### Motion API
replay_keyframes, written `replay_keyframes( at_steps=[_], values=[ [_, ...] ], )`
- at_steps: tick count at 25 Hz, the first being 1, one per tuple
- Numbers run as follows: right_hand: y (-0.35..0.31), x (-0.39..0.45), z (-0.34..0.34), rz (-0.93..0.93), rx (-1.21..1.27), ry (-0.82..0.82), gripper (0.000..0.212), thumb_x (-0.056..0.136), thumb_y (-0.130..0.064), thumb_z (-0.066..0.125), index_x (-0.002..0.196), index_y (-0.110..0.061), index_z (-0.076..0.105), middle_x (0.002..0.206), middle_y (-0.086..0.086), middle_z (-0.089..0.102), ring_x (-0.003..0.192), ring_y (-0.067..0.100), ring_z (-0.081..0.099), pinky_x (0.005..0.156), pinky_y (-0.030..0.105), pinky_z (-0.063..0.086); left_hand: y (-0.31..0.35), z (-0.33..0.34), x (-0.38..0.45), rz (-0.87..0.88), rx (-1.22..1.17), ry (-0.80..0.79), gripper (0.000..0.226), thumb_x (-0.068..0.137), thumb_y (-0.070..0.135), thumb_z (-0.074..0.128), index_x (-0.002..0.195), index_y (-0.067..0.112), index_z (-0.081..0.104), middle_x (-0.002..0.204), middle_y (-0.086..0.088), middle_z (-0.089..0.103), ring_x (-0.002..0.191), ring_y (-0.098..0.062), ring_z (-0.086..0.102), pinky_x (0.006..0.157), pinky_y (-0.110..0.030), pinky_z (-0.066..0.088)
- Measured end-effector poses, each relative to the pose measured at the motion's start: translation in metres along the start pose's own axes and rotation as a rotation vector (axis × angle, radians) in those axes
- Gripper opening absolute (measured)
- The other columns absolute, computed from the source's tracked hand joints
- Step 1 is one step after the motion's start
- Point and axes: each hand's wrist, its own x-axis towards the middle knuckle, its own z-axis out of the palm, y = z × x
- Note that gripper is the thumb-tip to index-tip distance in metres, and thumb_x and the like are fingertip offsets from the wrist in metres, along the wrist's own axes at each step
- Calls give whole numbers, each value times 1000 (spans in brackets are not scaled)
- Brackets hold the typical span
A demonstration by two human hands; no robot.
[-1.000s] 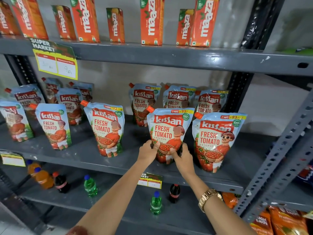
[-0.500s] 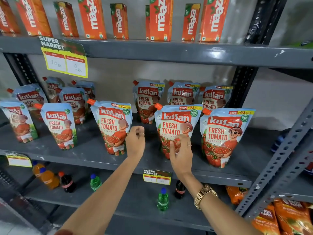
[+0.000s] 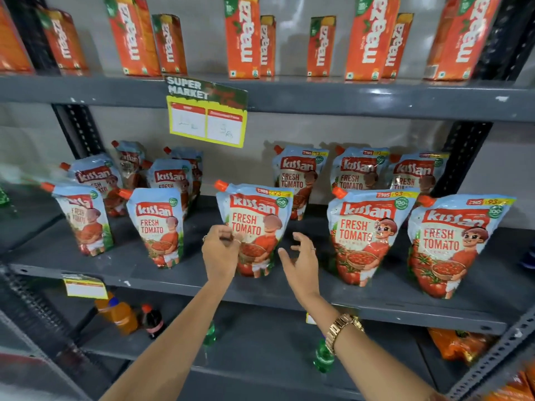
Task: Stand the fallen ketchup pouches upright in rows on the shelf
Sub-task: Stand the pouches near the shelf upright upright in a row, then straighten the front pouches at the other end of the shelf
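Note:
Several Kissan ketchup pouches stand upright on the grey middle shelf (image 3: 289,293), in a front and a back row. The middle front pouch (image 3: 257,215) stands between my hands. My left hand (image 3: 220,253) is in front of its lower left edge with the fingers loosely curled; a grip does not show. My right hand (image 3: 301,261) hovers just right of that pouch, fingers spread, holding nothing. Further front pouches stand at the right (image 3: 367,235), far right (image 3: 451,244) and left (image 3: 157,227). No pouch lies flat in view.
Maaza juice cartons (image 3: 241,39) line the top shelf, with a yellow price tag (image 3: 207,117) hanging from its edge. Drink bottles (image 3: 117,314) and green bottles (image 3: 322,357) stand on the lower shelf, orange snack packs (image 3: 457,342) at the lower right. A dark upright post (image 3: 463,157) bounds the right.
Both hands let go of the second-from-right front pouch and moved left to the middle front pouch. My right hand has opened. The view has swung left.

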Motion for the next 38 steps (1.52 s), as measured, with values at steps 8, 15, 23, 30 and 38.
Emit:
replay_keyframes(
  at_steps=[8,15,23,30,38],
  values=[
    [-4,2,44,200,180,-149,46,83,-39,63,121,-15,52,118,5,64,109,19,60,91,32,51,-18,-5,28,-224,-96,-490,43,84,35,59,122,18,47,128,-9,59,113,-24,56,96,-48,48],
    [10,5,14,239,193,-115,37,83,-39,62,116,-25,52,110,-6,62,100,8,60,77,14,48,-5,19,10,-144,-26,-538,42,86,40,55,120,17,46,123,-7,61,110,-24,58,89,-38,50],
    [21,3,-4,281,233,-79,56,79,-35,69,126,-23,42,120,-5,54,118,19,54,97,36,47,-3,37,-13,-118,50,-470,36,89,37,50,115,13,44,119,-12,60,108,-27,57,89,-42,51],
    [9,-18,3,-106,-13,316,30,83,-16,65,109,-12,50,89,-10,48,72,19,53,62,34,50,-19,5,-9,-36,9,-249,52,89,40,49,132,12,41,137,-8,49,127,-22,43,105,-34,35],
    [-28,-15,81,-242,-29,-2,27,84,-8,61,111,-10,58,99,-1,62,80,14,63,68,27,55,-49,-75,51,43,-26,164,25,88,33,54,104,14,54,95,-1,59,90,-21,58,72,-28,47]
  ],
)
